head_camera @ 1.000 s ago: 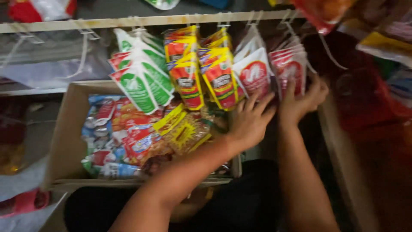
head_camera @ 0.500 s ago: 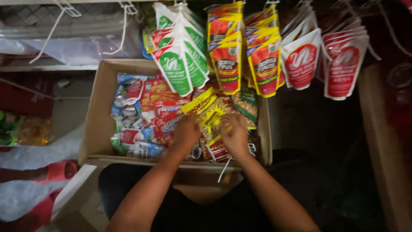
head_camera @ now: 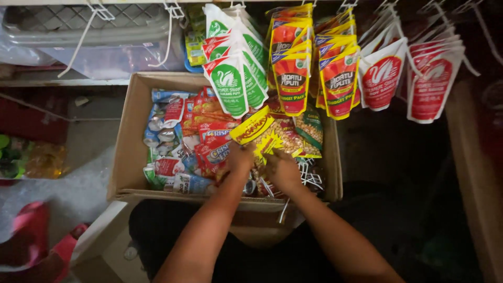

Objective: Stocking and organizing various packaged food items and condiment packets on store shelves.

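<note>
Both my hands are inside an open cardboard box [head_camera: 128, 141] full of snack packets. My left hand [head_camera: 239, 159] grips the lower edge of a yellow-topped clear packet of nuts [head_camera: 272, 137]. My right hand [head_camera: 282, 170] holds the same packet from its right side, just above some white wire hooks [head_camera: 308, 177] lying in the box. Red and blue snack packets [head_camera: 181, 141] fill the box's left half. Above the box hang rows of pouches: white and green ones [head_camera: 230, 78], yellow and red ones [head_camera: 293, 68], and white and red ones [head_camera: 406, 78].
A wire rack with white hooks [head_camera: 170, 13] runs along the top. Clear plastic bags [head_camera: 99, 57] lie behind the box at the upper left. A pink object [head_camera: 31, 246] and clear wrapping sit at the lower left. A wooden edge [head_camera: 474, 178] stands at the right.
My hands came down from the hanging pouches into the box and closed on the yellow nut packet. The view shifted so the box sits more central.
</note>
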